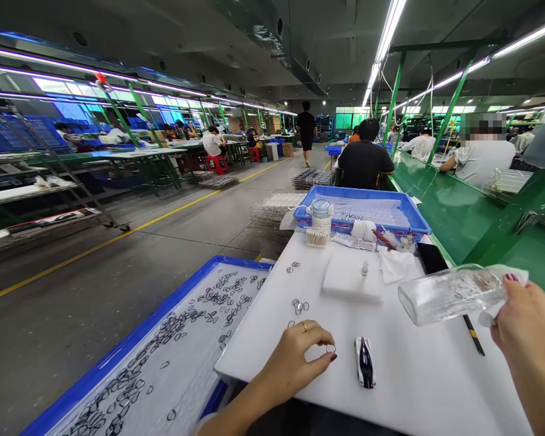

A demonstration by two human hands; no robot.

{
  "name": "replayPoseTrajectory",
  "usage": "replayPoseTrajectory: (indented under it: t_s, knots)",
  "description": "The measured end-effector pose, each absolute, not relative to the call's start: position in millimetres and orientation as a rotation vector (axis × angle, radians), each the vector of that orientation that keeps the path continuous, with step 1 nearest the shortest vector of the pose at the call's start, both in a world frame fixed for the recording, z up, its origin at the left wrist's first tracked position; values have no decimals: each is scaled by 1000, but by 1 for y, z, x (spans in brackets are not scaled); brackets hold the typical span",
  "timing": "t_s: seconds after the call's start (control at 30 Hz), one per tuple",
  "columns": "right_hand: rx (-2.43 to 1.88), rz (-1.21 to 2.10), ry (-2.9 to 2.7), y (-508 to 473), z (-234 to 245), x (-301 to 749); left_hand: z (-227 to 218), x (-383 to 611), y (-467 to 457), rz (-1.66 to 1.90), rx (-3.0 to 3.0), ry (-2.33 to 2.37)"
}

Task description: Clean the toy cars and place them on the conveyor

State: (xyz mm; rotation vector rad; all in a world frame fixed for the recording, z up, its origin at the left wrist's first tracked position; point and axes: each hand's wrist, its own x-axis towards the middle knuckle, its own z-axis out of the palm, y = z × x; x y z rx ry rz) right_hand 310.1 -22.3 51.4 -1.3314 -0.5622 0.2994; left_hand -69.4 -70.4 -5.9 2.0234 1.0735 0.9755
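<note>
The hands are apart above the white counter (pixel 418 387): the left hand (pixel 295 357) pinches a thin ring (pixel 330 348), likely light, easily bent, best held by its rim; the right hand (pixel 529 315) grips a clear bottle (pixel 449 295), probably slippery.

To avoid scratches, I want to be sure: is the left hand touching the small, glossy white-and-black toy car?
Apart. The head view plainly shows flat white worktop between the left hand and the toy car.

Thin ring (pixel 330 346), apparently dark, in left hand (pixel 295 357), clear bottle (pixel 449 295) sideways in right hand (pixel 527 321)
</note>
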Motion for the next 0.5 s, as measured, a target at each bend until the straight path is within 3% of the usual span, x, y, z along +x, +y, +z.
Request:
replayPoseTrajectory:
  t_s: [0.17,0.27,0.4,0.5]
  knots:
    - [-1667,-426,-1466,-14,73,305,-5,-54,-79,983,1781,1054]
    - [-1616,-423,-1693,0,66,301,-6,-48,-85,994,1677,1037]
    - [-1687,-272,-1469,11,65,297,-12,-46,-88,993,1573,1015]
    - [-1471,-142,-1231,10,78,299,-14,-45,-89,995,1521,1001]
